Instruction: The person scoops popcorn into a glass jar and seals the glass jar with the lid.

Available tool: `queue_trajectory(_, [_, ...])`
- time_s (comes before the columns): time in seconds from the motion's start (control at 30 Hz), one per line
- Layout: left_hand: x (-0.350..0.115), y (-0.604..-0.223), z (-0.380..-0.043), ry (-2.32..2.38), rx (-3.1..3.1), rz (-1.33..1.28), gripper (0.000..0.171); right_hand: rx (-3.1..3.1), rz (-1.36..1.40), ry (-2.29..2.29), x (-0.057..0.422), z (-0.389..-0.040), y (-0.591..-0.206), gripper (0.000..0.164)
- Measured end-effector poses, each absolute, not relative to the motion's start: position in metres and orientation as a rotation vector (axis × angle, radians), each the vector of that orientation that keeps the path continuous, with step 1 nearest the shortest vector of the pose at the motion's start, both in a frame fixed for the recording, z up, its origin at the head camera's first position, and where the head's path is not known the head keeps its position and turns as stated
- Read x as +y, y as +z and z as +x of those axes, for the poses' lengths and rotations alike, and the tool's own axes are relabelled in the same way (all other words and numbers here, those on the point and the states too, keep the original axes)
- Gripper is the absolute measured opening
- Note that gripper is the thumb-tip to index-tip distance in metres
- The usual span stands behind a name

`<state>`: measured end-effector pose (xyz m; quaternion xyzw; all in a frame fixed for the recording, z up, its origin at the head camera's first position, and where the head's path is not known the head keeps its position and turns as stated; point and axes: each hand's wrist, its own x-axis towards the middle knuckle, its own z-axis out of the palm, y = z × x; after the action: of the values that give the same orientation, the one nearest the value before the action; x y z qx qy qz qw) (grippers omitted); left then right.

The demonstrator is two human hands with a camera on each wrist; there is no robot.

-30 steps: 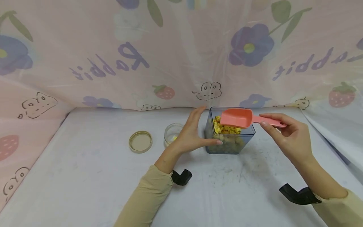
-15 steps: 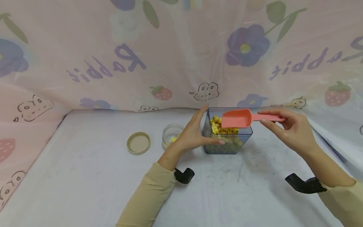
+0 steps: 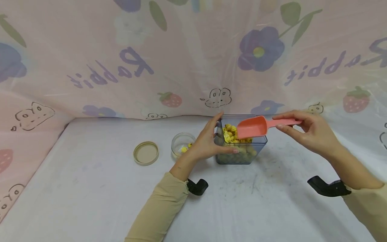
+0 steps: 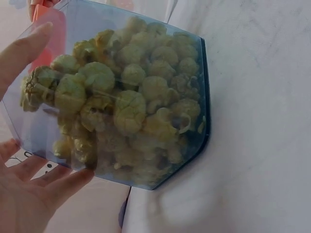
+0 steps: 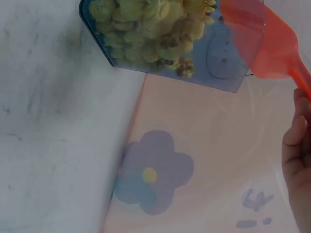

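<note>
Head view: the left hand (image 3: 203, 144) is clamped on the left of the tinted container (image 3: 257, 149), right of the jar (image 3: 178, 138); the right hand (image 3: 312, 134) pinches the pink scoop (image 3: 253, 127) over the opening. Left wrist: popcorn (image 4: 129, 104) fills the container. Right wrist: fingers (image 5: 294, 138) curl at the scoop's handle (image 5: 302, 77)

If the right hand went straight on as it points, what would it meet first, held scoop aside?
The right hand would probably meet the right rim of the tinted box, though height is hard to judge, so it might pass above.
</note>
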<state>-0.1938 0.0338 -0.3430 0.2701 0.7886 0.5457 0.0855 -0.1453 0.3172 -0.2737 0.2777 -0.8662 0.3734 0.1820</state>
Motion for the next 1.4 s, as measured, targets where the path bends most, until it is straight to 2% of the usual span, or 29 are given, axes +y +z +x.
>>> queue_trajectory(0.4, [0.034,-0.344,-0.195,1.691,2.291,0.816,0.113,-2.588,0.741,0.81,0.312,-0.148,-0.255,0.032])
queue_trajectory(1.2, [0.036,-0.344,-0.197,1.738,2.243,0.796,0.111,-2.585,1.163,0.412,0.291,-0.172,-0.224,0.034])
queue_trajectory(1.4, [0.036,-0.345,-0.197,1.743,2.236,0.792,0.111,-2.679,1.13,0.448,0.29,-0.175,-0.23,0.032])
